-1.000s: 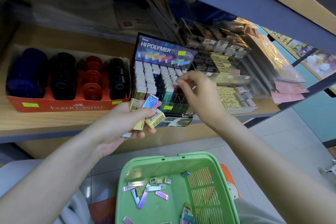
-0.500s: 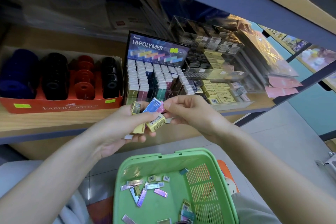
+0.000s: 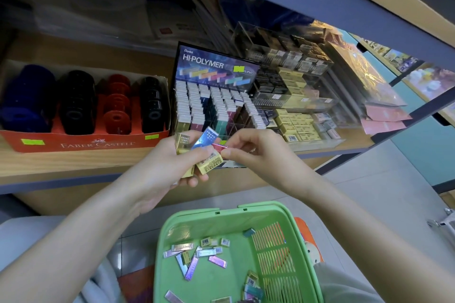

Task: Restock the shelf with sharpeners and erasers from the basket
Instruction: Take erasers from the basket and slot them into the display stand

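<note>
I am watching two bare hands meeting close together in front of a wooden shelf (image 3: pixel 73 162). The left hand (image 3: pixel 170 167) is gripping a fan of wrapped rectangular erasers (image 3: pixel 209 162), yellow, gold and shiny blue. The right hand (image 3: pixel 256 155) is pinching a slim pink foil-wrapped eraser (image 3: pixel 220 147) at the edge of that fan. Below them, a light green plastic basket (image 3: pixel 221 211) is holding more loose erasers. On the shelf, a black Hi-Polymer eraser display box (image 3: pixel 216 66) is standing just beside a red cardboard tray of round sharpeners (image 3: pixel 98 145).
</note>
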The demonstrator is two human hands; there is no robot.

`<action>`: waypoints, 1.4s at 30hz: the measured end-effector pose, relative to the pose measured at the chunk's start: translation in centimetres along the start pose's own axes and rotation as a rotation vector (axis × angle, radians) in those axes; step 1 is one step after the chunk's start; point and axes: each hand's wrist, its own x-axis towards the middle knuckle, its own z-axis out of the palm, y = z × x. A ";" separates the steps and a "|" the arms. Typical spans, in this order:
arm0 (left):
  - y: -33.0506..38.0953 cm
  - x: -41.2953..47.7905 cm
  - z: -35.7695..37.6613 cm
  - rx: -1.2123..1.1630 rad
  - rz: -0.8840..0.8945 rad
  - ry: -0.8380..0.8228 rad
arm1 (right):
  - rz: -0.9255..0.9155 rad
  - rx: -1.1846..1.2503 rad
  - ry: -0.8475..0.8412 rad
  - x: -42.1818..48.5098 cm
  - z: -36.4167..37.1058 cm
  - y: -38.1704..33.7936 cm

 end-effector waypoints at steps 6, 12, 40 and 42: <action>0.1 0.0 0.1 -0.027 0.018 0.005 | -0.019 -0.128 -0.120 0.1 -1.3 0.1; 0.0 0.4 -0.3 -0.089 0.021 0.069 | 0.057 0.052 0.140 1.8 -2.4 1.5; 0.1 1.0 -0.7 -0.074 -0.013 0.083 | -0.197 -0.200 0.382 6.1 -2.4 4.1; 0.0 1.0 -0.7 -0.073 -0.021 0.086 | -0.208 -0.285 0.351 6.3 -2.9 4.2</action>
